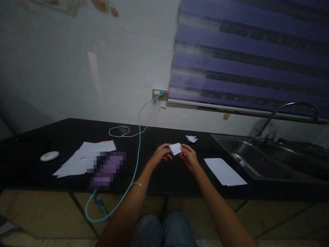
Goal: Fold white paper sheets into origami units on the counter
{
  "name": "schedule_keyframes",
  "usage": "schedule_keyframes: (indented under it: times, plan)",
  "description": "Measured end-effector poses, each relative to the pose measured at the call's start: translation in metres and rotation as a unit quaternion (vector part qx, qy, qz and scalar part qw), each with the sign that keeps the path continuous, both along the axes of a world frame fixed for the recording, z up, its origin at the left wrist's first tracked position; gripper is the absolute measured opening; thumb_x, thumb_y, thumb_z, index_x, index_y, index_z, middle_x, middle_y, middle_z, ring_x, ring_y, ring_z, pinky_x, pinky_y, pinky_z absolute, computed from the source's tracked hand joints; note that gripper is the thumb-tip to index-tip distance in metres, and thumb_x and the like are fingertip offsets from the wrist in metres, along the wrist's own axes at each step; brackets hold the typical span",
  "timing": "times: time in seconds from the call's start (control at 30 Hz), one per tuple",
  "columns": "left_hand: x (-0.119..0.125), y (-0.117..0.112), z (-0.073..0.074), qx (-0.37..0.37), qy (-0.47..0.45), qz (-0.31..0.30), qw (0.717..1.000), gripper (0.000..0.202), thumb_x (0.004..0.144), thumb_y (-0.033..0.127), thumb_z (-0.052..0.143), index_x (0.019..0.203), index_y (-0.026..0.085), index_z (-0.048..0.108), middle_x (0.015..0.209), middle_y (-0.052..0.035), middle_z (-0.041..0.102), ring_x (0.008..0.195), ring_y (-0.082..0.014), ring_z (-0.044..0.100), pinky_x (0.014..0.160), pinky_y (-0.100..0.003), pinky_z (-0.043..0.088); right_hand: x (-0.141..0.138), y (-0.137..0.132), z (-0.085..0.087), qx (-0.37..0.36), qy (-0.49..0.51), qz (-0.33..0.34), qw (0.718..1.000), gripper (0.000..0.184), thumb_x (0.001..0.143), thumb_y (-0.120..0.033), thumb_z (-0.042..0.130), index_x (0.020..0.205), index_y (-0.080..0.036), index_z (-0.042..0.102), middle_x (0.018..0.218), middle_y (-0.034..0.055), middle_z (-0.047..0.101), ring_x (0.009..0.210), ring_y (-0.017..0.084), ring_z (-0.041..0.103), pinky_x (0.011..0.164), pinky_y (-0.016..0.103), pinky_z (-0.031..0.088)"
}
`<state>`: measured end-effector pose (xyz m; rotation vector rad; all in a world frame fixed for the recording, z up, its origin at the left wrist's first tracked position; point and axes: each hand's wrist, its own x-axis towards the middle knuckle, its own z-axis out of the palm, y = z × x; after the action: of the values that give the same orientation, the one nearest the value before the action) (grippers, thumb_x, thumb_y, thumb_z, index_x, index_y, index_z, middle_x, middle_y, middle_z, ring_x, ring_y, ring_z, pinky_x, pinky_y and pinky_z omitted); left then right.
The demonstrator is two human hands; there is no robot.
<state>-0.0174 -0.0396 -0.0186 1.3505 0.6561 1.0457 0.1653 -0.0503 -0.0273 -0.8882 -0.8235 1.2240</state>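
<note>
Both my hands hold a small folded piece of white paper (175, 148) just above the black countertop (64, 132). My left hand (161, 154) pinches its left side with curled fingers. My right hand (189, 156) grips its right side, fingers closed. A silver bangle sits on my left wrist. A small folded white paper shape (191, 139) lies on the counter just behind my hands.
A white sheet (224, 171) lies right of my hands, near a steel sink (257, 157) with a curved tap (288, 109). Several white sheets (82, 159) and a blurred-out object lie left. A teal cable (137, 144) runs from a wall socket (159, 94) off the counter edge. A white round object (49, 156) lies far left.
</note>
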Motion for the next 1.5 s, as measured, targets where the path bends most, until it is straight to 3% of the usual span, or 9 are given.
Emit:
schedule_keyframes:
  times: [0.57, 0.87, 1.13, 1.27, 1.4, 1.5]
  plan:
    - [-0.004, -0.001, 0.0, -0.019, -0.055, -0.023, 0.998, 0.05, 0.072, 0.033, 0.064, 0.116, 0.01, 0.056, 0.087, -0.0108, 0.067, 0.057, -0.0171, 0.067, 0.04, -0.017, 0.033, -0.003, -0.004, 0.003, 0.001, -0.018, 0.013, 1.0, 0.039, 0.055, -0.031, 0.082, 0.09, -0.02, 0.067, 0.07, -0.0012, 0.064, 0.054, 0.008, 0.052, 0.053, 0.022, 0.043]
    - [-0.001, 0.0, -0.001, -0.019, -0.038, 0.077, 0.996, 0.044, 0.072, 0.027, 0.062, 0.108, 0.003, 0.063, 0.078, -0.0136, 0.069, 0.051, -0.0164, 0.065, 0.036, -0.017, 0.03, -0.006, -0.008, 0.003, 0.005, -0.029, 0.036, 0.999, 0.039, 0.056, -0.028, 0.082, 0.091, -0.02, 0.067, 0.064, -0.0038, 0.058, 0.053, 0.007, 0.05, 0.053, 0.022, 0.043]
    - [-0.002, -0.005, 0.004, 0.012, -0.011, 0.107, 0.994, 0.042, 0.074, 0.028, 0.063, 0.107, 0.003, 0.065, 0.064, -0.01, 0.068, 0.047, -0.0128, 0.061, 0.037, -0.016, 0.029, -0.006, -0.008, 0.007, 0.007, -0.031, 0.048, 0.998, 0.045, 0.054, -0.026, 0.08, 0.097, -0.021, 0.067, 0.059, -0.0058, 0.053, 0.05, 0.007, 0.045, 0.054, 0.025, 0.041]
    - [-0.002, -0.009, 0.007, 0.021, 0.006, 0.111, 0.994, 0.04, 0.074, 0.028, 0.063, 0.105, 0.003, 0.067, 0.058, -0.0087, 0.066, 0.048, -0.0131, 0.06, 0.038, -0.016, 0.028, -0.006, -0.008, 0.008, -0.011, -0.049, 0.065, 0.997, 0.043, 0.059, -0.027, 0.073, 0.102, -0.025, 0.066, 0.07, -0.0024, 0.06, 0.057, 0.01, 0.049, 0.057, 0.025, 0.041]
    - [-0.003, -0.007, 0.005, 0.018, 0.009, 0.118, 0.993, 0.037, 0.072, 0.025, 0.062, 0.101, 0.004, 0.069, 0.059, -0.009, 0.067, 0.047, -0.0133, 0.06, 0.039, -0.017, 0.031, -0.005, -0.008, 0.011, -0.01, -0.055, 0.093, 0.994, 0.041, 0.065, -0.031, 0.06, 0.106, -0.028, 0.065, 0.095, 0.0026, 0.064, 0.08, 0.018, 0.056, 0.063, 0.028, 0.042]
    - [-0.003, -0.003, 0.001, 0.017, 0.004, 0.13, 0.991, 0.03, 0.066, 0.021, 0.061, 0.09, 0.006, 0.072, 0.061, -0.0081, 0.066, 0.045, -0.011, 0.055, 0.038, -0.018, 0.03, -0.004, -0.009, 0.014, -0.009, -0.03, 0.098, 0.995, 0.043, 0.065, -0.033, 0.053, 0.105, -0.027, 0.066, 0.103, 0.0044, 0.063, 0.086, 0.021, 0.055, 0.066, 0.031, 0.044]
